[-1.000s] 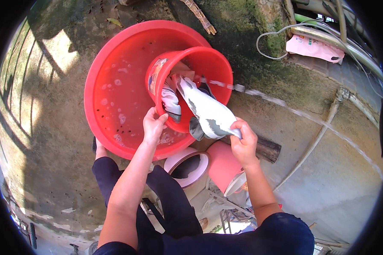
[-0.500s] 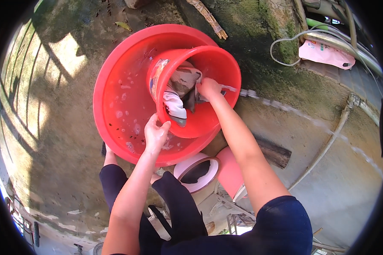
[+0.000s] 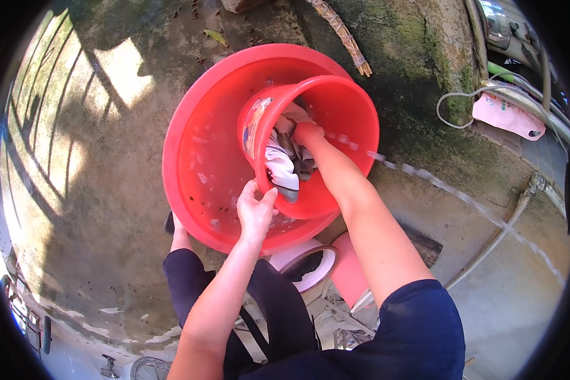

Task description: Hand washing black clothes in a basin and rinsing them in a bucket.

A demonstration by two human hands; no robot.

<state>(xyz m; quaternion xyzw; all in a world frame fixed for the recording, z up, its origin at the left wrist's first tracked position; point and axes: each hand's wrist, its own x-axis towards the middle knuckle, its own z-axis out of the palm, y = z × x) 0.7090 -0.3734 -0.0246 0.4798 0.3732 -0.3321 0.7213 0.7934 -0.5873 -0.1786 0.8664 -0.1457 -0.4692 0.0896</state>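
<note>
A red bucket (image 3: 361, 107) lies tilted inside a wide red basin (image 3: 178, 145), its mouth toward me. My left hand (image 3: 256, 209) is closed on the bucket's near rim, thumb over the edge. My right hand (image 3: 308, 134) reaches into the bucket and presses into a bundle of wet clothes (image 3: 282, 163), grey-brown with a white piece hanging toward the rim. Its fingers are partly hidden but look closed on the fabric. A stream of water (image 3: 446, 187) crosses from the right into the bucket. Foamy water shows in the basin.
A pink bucket (image 3: 350, 269) and a pale round container with a dark inside (image 3: 307, 266) stand near my knees. At the upper right lie a pink bag (image 3: 508, 116) and a grey hose (image 3: 446, 104). A bundled stick (image 3: 342, 37) lies beyond the basin, on mossy concrete.
The whole view has shifted, so the basin appears farther right and slightly lower. My right hand has pushed deeper into the clothes. My left hand keeps its hold on the rim.
</note>
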